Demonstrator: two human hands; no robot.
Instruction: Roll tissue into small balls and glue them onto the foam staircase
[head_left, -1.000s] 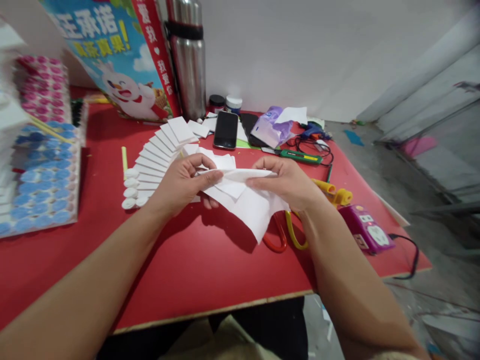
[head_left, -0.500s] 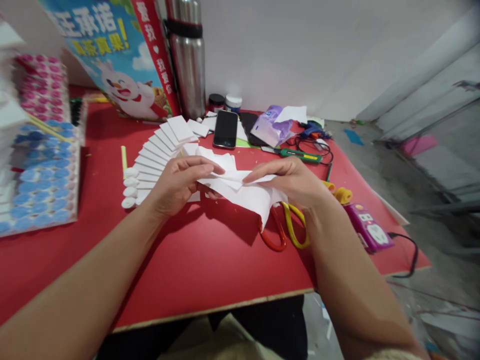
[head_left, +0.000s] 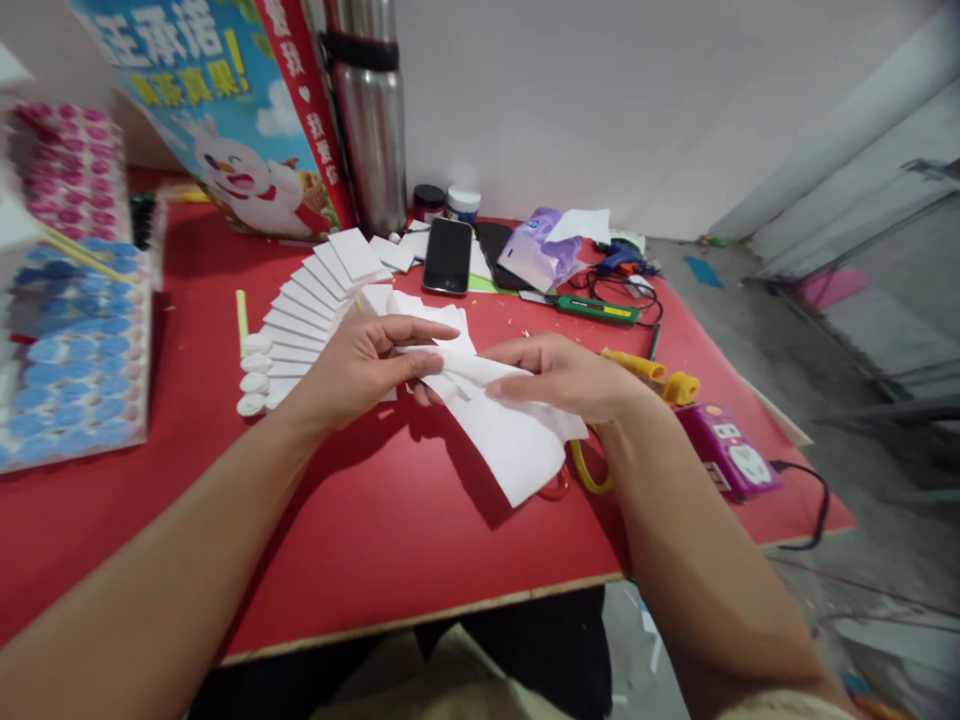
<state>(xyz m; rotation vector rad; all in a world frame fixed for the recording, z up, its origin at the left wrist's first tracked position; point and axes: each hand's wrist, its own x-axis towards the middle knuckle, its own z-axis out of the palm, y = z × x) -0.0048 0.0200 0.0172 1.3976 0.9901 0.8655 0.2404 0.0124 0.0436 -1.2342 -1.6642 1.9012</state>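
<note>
One creased white paper (head_left: 510,445) is above the red table (head_left: 360,550), nearer you than the phone (head_left: 448,257); your left hand (head_left: 367,362) clamps its left end, just beside the fanned white cards (head_left: 309,305); your right hand (head_left: 566,378) pinches its right side.

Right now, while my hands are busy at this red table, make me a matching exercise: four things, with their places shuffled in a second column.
Things
1. tall silver metal flask
2. creased white paper sheet
3. black rectangular phone
4. long green-handled tool

Places
A. in front of the purple plastic packet
B. between the left hand and right hand
C. upright beside the blue-and-red printed package
D. in front of the small white-lidded jar

Pairs: 1-C, 2-B, 3-D, 4-A
</note>
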